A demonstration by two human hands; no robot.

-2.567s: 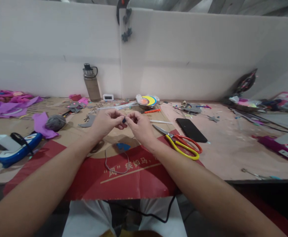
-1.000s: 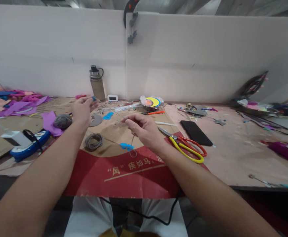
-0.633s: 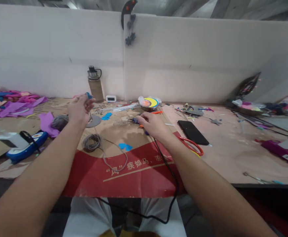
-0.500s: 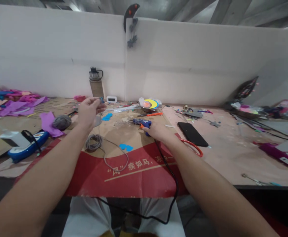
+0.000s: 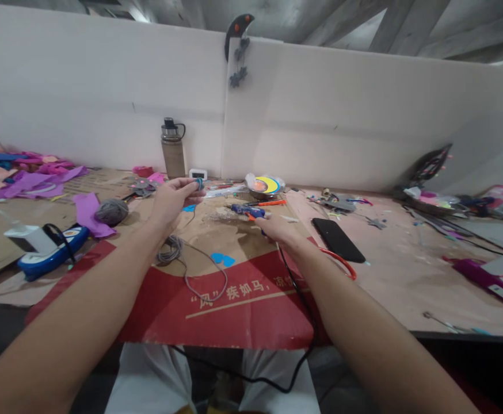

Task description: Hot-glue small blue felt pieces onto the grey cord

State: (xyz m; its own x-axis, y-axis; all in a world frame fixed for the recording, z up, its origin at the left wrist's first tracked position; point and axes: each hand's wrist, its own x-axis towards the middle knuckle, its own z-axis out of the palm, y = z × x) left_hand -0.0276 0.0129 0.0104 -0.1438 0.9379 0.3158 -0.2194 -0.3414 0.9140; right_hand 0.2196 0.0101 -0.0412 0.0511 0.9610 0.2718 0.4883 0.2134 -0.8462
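Observation:
My left hand (image 5: 177, 198) is raised over the table, thumb and fingers pinched on a small blue piece (image 5: 199, 183). Grey yarn runs down below those fingers to a loose coil (image 5: 170, 250) on the red and brown board (image 5: 160, 322). In my right hand (image 5: 278, 227) is a blue hot glue gun (image 5: 248, 211) with an orange trigger, its nozzle pointing left towards the blue piece. A black cord (image 5: 297, 282) drops from the gun past the table edge. Blue paper cut-outs (image 5: 223, 260) lie on the board between my arms.
A black phone (image 5: 338, 240) and red-handled scissors (image 5: 340, 263) lie right of my forearm. Behind the gun are a bowl (image 5: 265, 191) and an orange tool (image 5: 272, 202). At left stand a bottle (image 5: 172, 155), a grey yarn ball (image 5: 111, 211) and a blue power strip (image 5: 55, 253).
My left hand has moved right with the blue piece, nearer the glue gun. The glue gun has risen slightly in my right hand. The whole view has shifted a little.

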